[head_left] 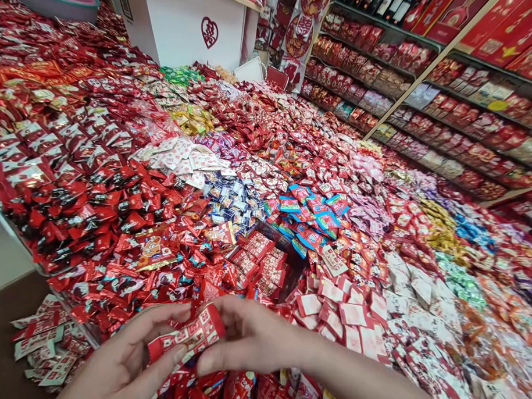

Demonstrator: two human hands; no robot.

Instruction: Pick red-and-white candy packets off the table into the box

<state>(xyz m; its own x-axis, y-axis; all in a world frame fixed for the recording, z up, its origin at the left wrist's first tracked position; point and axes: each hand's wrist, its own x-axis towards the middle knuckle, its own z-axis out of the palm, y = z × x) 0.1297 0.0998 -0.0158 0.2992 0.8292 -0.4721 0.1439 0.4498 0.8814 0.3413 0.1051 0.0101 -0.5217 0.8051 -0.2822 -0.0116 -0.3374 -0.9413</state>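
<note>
Low in the head view, a small red and white candy packet (200, 331) is held between both hands, tilted up to the right. My left hand (116, 357) is closed on its left end, with the thumb across the front. On the right end, my right hand (256, 342) pinches it with curled fingers. Just beyond the fingers lie similar red and white packets (264, 255) in a dark compartment. Pink and white packets (353, 313) are to their right. Several red wrapped candies (237, 390) lie below the hands, partly hidden by them.
Heaps of wrapped sweets spread all round, including red and blue packets (313, 213) and a brown bear-print packet (155, 248). White packets (51, 343) sit lower left. Behind stand a white counter (188, 34), a basin (59, 0) and stocked shelves (361, 75).
</note>
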